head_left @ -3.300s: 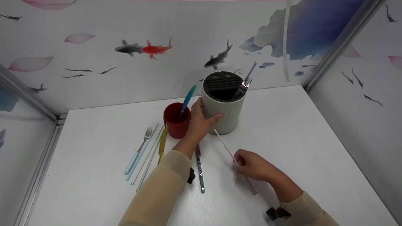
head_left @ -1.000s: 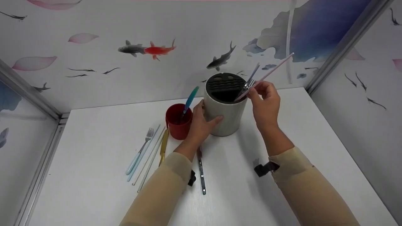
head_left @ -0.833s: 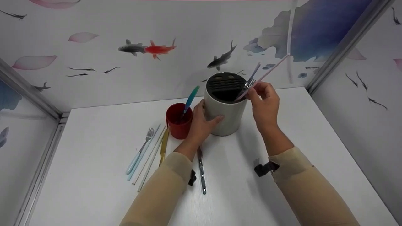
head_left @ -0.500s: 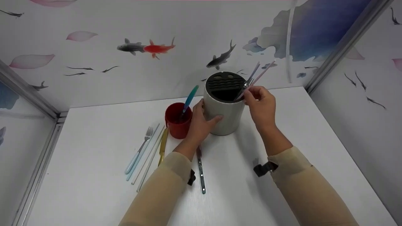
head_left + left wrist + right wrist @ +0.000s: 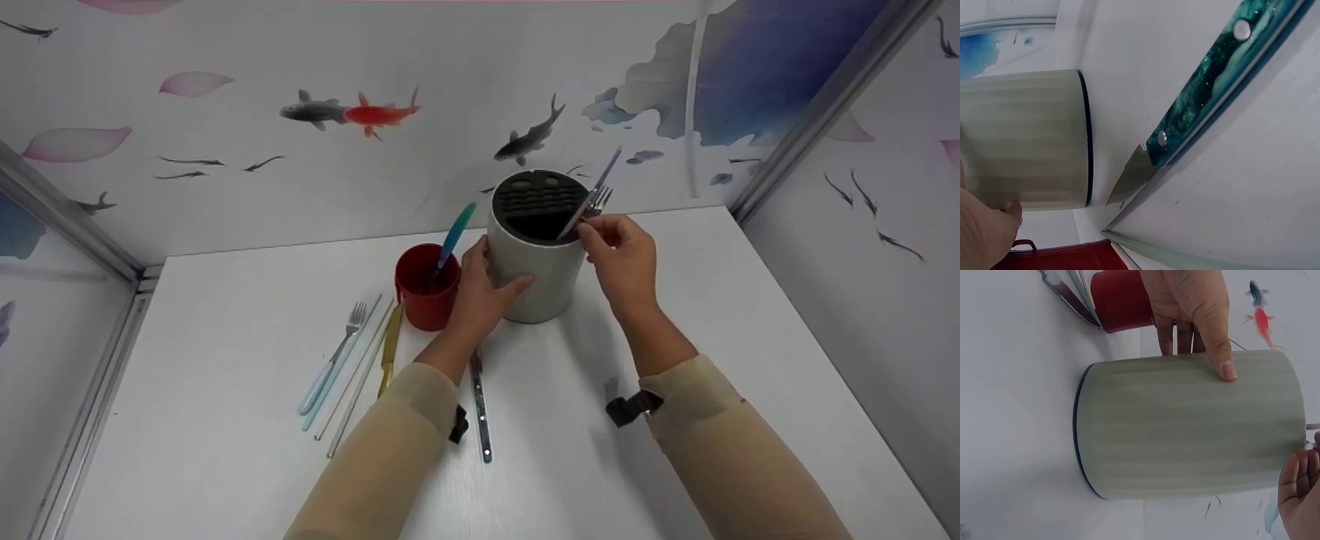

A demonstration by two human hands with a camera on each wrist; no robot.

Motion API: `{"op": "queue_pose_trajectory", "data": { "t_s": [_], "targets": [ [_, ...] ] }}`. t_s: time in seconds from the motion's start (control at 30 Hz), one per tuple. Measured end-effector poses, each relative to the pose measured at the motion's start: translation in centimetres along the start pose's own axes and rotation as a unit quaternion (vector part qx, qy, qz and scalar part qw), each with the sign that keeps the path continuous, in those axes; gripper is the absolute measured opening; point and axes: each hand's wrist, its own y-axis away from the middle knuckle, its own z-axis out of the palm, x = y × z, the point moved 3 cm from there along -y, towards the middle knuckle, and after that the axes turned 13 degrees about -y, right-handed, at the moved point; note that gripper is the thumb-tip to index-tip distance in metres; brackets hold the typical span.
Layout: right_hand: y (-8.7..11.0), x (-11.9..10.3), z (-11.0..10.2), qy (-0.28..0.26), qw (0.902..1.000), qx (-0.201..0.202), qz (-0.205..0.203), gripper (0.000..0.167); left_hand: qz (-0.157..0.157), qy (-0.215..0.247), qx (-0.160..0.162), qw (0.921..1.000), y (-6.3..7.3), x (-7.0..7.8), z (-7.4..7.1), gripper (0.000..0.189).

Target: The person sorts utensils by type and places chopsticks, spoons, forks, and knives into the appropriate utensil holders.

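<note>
My left hand (image 5: 491, 289) grips the side of a ribbed cream utensil holder (image 5: 544, 281), thumb across its front. The holder has a black slotted top and stands upright. At the right of its rim, my right hand (image 5: 622, 255) pinches a pink chopstick (image 5: 576, 217), whose lower end is inside the opening and hidden. Beside it a purple stick (image 5: 609, 166) and a fork (image 5: 601, 199) lean out of the same opening. In the right wrist view the left thumb lies on the holder wall, while the right fingertips are at the rim.
Left of the holder, a red cup (image 5: 427, 300) has a teal-handled utensil (image 5: 456, 229) in it. A blue-handled fork (image 5: 321, 386), several thin sticks (image 5: 356, 382) and a gold knife (image 5: 390, 345) lie further left. A dark-green-handled knife (image 5: 481, 420) lies in front.
My right hand brought the pink chopstick from the table up to the holder's rim. The chopstick then slid down into the opening, so less sticks out. The left hand kept its grip.
</note>
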Motion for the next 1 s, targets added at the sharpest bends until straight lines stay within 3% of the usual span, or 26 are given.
{"op": "queue_pose_trajectory", "data": {
  "t_s": [0.7,1.0],
  "targets": [
    [0.4,1.0,0.0,-0.004,1.0,-0.003,0.007,0.021,0.0,-0.02,0.003,0.9998,0.5,0.3,-0.1,0.097],
    [1.1,1.5,-0.1,-0.008,0.9998,0.0,0.02,0.021,0.012,-0.022,-0.005,0.9997,2.2,1.0,-1.3,0.096]
  ]
}}
